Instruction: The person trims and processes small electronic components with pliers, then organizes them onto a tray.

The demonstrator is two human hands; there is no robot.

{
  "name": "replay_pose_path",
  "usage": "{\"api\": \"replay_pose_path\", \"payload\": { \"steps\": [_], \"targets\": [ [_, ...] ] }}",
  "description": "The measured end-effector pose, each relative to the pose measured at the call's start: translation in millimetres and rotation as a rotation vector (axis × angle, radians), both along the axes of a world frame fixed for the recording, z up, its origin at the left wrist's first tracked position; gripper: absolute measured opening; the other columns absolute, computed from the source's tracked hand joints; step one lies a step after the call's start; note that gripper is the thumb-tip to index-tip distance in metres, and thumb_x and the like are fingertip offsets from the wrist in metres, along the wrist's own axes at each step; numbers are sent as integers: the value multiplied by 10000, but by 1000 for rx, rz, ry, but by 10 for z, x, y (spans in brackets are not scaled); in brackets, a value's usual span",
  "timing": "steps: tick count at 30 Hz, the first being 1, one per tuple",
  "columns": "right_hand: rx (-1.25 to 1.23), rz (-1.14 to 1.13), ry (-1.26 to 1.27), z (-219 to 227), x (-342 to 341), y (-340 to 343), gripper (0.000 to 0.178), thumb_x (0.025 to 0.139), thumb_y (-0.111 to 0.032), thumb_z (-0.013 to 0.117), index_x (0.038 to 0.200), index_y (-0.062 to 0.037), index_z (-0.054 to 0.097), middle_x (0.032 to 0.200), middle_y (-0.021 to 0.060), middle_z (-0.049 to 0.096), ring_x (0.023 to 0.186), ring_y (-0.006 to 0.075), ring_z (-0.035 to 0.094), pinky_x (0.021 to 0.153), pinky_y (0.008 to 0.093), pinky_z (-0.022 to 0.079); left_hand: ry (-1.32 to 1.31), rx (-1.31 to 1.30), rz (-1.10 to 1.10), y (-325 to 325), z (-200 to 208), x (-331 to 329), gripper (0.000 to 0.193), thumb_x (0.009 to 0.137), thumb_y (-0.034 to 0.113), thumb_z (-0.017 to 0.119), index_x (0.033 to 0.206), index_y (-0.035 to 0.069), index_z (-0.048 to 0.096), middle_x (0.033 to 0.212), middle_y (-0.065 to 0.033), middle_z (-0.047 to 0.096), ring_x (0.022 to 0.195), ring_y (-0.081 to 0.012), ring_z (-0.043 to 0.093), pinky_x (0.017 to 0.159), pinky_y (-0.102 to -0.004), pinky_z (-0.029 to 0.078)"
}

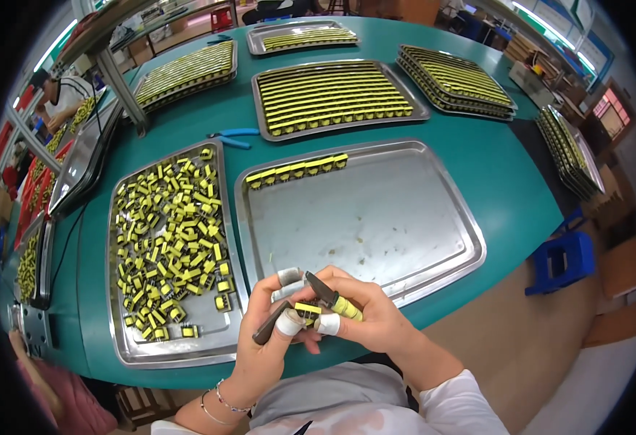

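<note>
Close to my body, my left hand (261,313) and my right hand (376,315) meet around a small yellow-and-black coil component (307,312), pinched between thumbs wrapped in white tape. Across my right fingers lies a dark, pointed tool (321,288) with a yellow-wrapped part (347,308). A dark, flat tool end (270,324) shows at my left palm; whether it joins the other one is hidden. Beyond my hands, a metal tray (376,239) bears one short row of components (298,171) along its far edge. Left of it, another tray (176,357) holds a loose heap of components (173,232).
Blue-handled pliers (234,137) lie on the green table (180,130). Filled trays (336,98) line the far side, with stacks (457,83) at right. A metal post (122,83) rises at left. A blue stool (561,261) stands right; other people work at left.
</note>
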State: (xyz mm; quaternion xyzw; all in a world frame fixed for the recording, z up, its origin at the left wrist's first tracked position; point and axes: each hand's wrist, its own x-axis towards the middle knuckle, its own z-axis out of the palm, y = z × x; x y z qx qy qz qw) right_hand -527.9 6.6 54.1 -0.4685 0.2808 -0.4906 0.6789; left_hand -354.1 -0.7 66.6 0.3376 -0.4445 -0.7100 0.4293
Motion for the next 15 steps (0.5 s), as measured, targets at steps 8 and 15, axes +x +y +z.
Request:
{"api": "replay_pose_path", "payload": {
  "steps": [8, 15],
  "targets": [
    [-18, -107, 34, -58, 81, 50, 384, 823, -29, 693, 1157, 22, 509, 1131, 97, 544, 1042, 154, 556, 882, 294, 460, 154, -150, 320, 10, -175, 82, 430, 964, 327, 511, 1234, 6, 422, 1017, -114, 610, 692, -79, 497, 555, -219, 426],
    [-256, -321, 308, -70, 286, 68, 378, 754, 35, 734, 1080, -11, 547, 1094, 111, 554, 981, 161, 568, 846, 276, 467, 642, 90, 244, -172, -148, -3, 737, 881, 520, 566, 1353, 5, 332, 1401, -227, 395, 1296, -331, 418, 1109, -471, 312]
  ]
}}
